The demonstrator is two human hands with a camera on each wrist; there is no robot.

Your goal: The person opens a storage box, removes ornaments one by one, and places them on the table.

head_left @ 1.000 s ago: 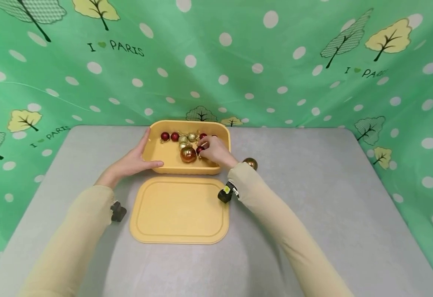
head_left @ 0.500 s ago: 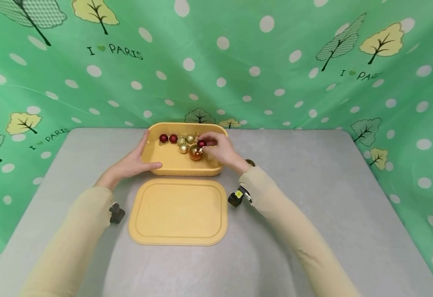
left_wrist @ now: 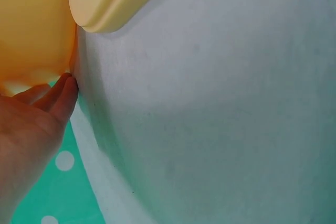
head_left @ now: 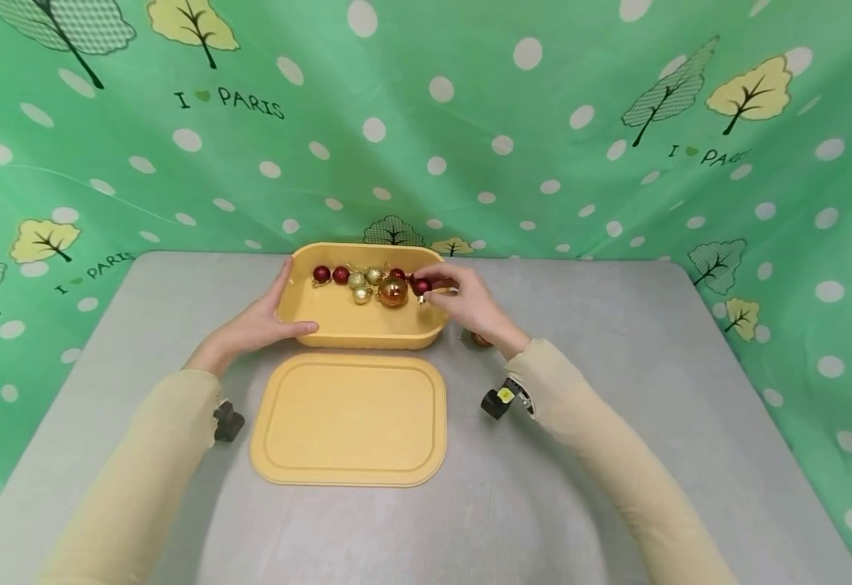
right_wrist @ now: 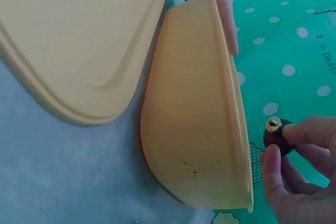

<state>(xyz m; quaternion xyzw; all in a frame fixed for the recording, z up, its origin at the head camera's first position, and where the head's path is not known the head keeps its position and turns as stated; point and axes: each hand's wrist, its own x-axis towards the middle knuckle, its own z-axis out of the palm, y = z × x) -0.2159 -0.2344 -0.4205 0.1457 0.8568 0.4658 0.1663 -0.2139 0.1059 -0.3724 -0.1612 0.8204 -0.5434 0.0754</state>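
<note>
My right hand [head_left: 475, 307] pinches a small dark red Christmas bauble [right_wrist: 274, 136] between thumb and fingertips, its gold cap showing in the right wrist view. It is held over the right end of a yellow plastic box [head_left: 352, 335]. My left hand [head_left: 256, 322] rests at the box's left end, fingers straight along the outer wall and thumb at the front rim. Inside lie a large amber-gold bauble [head_left: 392, 292], a few small gold baubles [head_left: 361, 296] and several dark red ones [head_left: 322, 275].
The yellow lid [head_left: 348, 418] lies flat on the grey table [head_left: 616, 366] in front of the box. A bronze bauble [head_left: 480, 340], partly hidden by my right wrist, sits right of the box. A green polka-dot cloth [head_left: 542, 162] hangs behind the table.
My right hand has lifted the red bauble and moved right with it toward the box's right end. The large amber bauble has rolled rightward inside the box. The left hand stays put.
</note>
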